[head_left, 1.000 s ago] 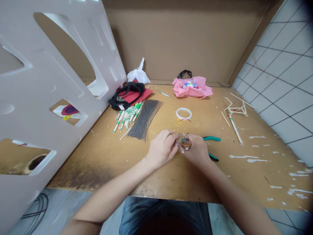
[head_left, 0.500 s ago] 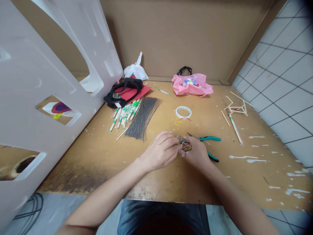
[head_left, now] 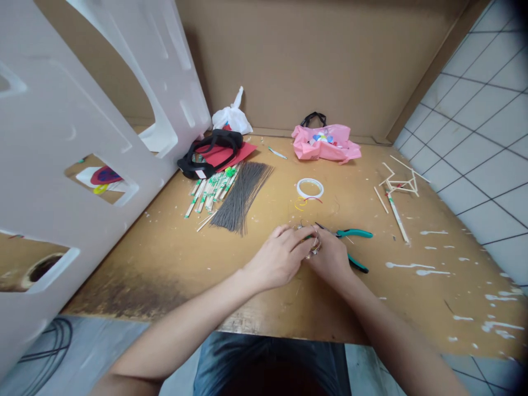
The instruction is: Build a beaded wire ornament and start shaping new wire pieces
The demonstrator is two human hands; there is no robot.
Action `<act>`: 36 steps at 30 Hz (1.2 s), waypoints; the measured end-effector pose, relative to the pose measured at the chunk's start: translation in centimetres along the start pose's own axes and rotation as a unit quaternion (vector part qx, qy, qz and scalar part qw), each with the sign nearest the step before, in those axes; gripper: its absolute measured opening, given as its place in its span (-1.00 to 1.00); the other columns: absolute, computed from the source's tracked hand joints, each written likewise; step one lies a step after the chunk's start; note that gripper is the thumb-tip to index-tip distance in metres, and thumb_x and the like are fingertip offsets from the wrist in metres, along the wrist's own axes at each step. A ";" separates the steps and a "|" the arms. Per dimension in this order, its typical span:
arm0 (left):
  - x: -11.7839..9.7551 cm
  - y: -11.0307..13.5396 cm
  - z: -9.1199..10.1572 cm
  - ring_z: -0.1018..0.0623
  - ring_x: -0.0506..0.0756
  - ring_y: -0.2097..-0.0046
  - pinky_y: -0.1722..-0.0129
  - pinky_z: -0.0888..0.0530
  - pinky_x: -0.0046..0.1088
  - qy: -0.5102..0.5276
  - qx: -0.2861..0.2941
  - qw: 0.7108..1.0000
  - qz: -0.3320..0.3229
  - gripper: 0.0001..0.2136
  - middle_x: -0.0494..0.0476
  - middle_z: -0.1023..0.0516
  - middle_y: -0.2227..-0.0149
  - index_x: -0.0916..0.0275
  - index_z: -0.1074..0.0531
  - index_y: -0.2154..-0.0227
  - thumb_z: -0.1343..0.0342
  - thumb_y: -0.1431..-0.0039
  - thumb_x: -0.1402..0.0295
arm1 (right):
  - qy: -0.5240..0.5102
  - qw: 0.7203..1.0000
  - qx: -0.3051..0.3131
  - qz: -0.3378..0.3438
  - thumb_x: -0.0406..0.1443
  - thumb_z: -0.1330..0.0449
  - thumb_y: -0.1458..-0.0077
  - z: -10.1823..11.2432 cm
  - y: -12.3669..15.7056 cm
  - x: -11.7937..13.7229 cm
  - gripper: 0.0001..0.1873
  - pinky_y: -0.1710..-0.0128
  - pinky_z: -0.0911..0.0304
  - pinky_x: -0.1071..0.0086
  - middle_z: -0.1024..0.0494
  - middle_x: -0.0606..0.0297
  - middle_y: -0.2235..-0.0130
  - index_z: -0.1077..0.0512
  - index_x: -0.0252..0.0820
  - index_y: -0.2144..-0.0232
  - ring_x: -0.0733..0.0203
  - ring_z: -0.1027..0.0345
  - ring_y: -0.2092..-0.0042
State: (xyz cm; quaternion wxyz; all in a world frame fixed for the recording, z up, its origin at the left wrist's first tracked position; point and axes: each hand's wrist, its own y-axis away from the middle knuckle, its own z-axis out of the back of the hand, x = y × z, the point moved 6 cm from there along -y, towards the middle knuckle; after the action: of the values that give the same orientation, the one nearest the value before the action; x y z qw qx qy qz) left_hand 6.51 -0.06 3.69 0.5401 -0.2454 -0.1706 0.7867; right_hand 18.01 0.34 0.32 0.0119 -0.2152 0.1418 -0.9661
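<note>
Between my hands is a small wire piece (head_left: 314, 250) with thin coloured strands, mostly covered by fingers. My right hand (head_left: 330, 254) is closed around its right side. My left hand (head_left: 282, 256) reaches over it from the left, fingers bent and touching the wire. Partly behind my right hand lie pliers with teal handles (head_left: 355, 234), their jaws pointing left. Beyond my hands a white roll of tape (head_left: 310, 188) rests flat on the table, with yellow and red wire scraps (head_left: 301, 204) at its near side.
A bundle of grey wires (head_left: 241, 198) lies left of centre beside wrapped chopsticks (head_left: 212, 190) and a black strap (head_left: 210, 154). A pink bag (head_left: 325, 143) and a white bag (head_left: 232, 118) stand at the back. At right is a stick frame (head_left: 402, 187). A white plastic panel (head_left: 124, 110) rises at left.
My left hand has shifted right and over the wire piece, which is now more covered. My right hand stays nearly in place. The view has tilted slightly.
</note>
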 end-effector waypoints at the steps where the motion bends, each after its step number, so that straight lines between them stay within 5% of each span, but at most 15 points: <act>1: -0.1 0.0 0.2 -0.36 0.14 -0.05 -0.01 -0.28 -0.21 -0.002 -0.024 1.000 0.002 -0.61 0.30 -0.32 -0.10 0.31 -0.24 -0.03 0.14 -0.10 0.54 | -0.026 1.000 -0.006 -0.007 -0.30 -0.08 0.05 0.1 0.0 0.0 -0.91 0.32 -0.25 0.29 -0.54 0.19 0.36 -0.36 -0.14 0.41 0.06 -0.42 0.28; 5: 0.0 0.2 1.9 -0.37 0.12 -0.04 -0.08 -0.23 -0.19 -0.024 -0.102 0.995 -0.003 -0.63 0.28 -0.39 -0.03 0.29 -0.21 -0.03 0.07 -0.12 0.49 | -0.179 0.983 -0.015 -0.029 -0.25 -0.12 0.08 0.6 -0.4 -0.4 -0.90 0.33 -0.28 0.30 -0.52 0.26 0.38 -0.34 -0.13 0.43 0.13 -0.40 0.33; 10: 0.9 0.5 3.0 -0.42 0.11 0.08 0.00 -0.30 -0.21 -0.029 -0.105 0.994 -0.001 -0.66 0.18 -0.49 0.12 0.22 -0.27 0.01 0.03 -0.12 0.48 | -0.327 0.942 -0.037 -0.071 -0.20 -0.18 0.14 1.4 -1.0 -1.1 -0.83 0.31 -0.30 0.29 -0.48 0.28 0.43 -0.32 -0.14 0.47 0.17 -0.38 0.36; 13: 1.4 0.8 3.7 -0.43 0.11 0.11 0.06 -0.34 -0.23 -0.005 -0.150 0.989 0.018 -0.66 0.20 -0.48 0.13 0.22 -0.28 0.03 0.03 -0.10 0.50 | -0.350 0.933 -0.032 -0.072 -0.19 -0.20 0.14 1.3 -1.0 -1.1 -0.81 0.32 -0.31 0.28 -0.48 0.29 0.44 -0.32 -0.15 0.47 0.18 -0.38 0.38; 16: 1.7 0.9 4.1 -0.42 0.12 0.10 0.11 -0.36 -0.25 0.025 -0.182 0.982 0.044 -0.66 0.22 -0.45 0.12 0.24 -0.28 0.03 0.03 -0.10 0.50 | -0.293 0.955 -0.018 -0.034 -0.20 -0.18 0.11 1.0 -0.9 -0.7 -0.85 0.35 -0.30 0.29 -0.47 0.30 0.45 -0.33 -0.13 0.47 0.18 -0.37 0.40; 20: 1.3 0.6 3.8 -0.42 0.09 0.17 0.20 -0.39 -0.32 0.065 -0.163 0.983 0.053 -0.72 0.18 -0.44 0.19 0.23 -0.32 0.10 -0.02 -0.08 0.46 | -0.150 0.988 -0.035 0.032 -0.23 -0.16 0.09 1.2 -0.6 0.0 -0.88 0.30 -0.26 0.26 -0.49 0.24 0.39 -0.36 -0.13 0.44 0.11 -0.37 0.32; 26: 0.8 0.4 3.5 -0.41 0.10 0.15 0.18 -0.40 -0.31 0.066 -0.117 0.990 0.039 -0.74 0.20 -0.43 0.16 0.24 -0.38 0.18 -0.01 -0.03 0.49 | -0.052 0.996 -0.005 0.072 -0.28 -0.15 0.11 1.2 -0.7 0.5 -0.91 0.30 -0.21 0.27 -0.47 0.22 0.42 -0.37 -0.16 0.45 0.08 -0.35 0.32; 30: 0.8 0.4 3.9 -0.36 0.17 -0.03 0.01 -0.35 -0.19 0.004 -0.106 0.994 -0.011 -0.76 0.20 -0.43 0.03 0.23 -0.37 0.18 -0.03 -0.03 0.47 | -0.157 0.987 -0.003 0.030 -0.24 -0.16 0.09 1.3 -0.8 0.2 -0.90 0.33 -0.24 0.28 -0.49 0.26 0.43 -0.35 -0.13 0.47 0.12 -0.35 0.36; 36: 1.3 0.6 4.1 -0.36 0.13 -0.10 -0.11 -0.28 -0.14 0.021 -0.094 0.995 -0.040 -0.63 0.24 -0.43 -0.01 0.27 -0.26 0.03 -0.02 -0.05 0.49 | -0.347 0.937 0.020 -0.034 -0.29 -0.15 0.13 0.7 -0.8 -0.1 -0.91 0.33 -0.30 0.31 -0.50 0.31 0.43 -0.35 -0.14 0.46 0.17 -0.38 0.36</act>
State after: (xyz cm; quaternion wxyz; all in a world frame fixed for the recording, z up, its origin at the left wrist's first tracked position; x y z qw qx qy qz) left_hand 3.40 0.91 6.46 0.5491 -0.3050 -0.2420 0.7395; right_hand 18.46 0.94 1.12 0.0316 -0.5412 0.1021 -0.8341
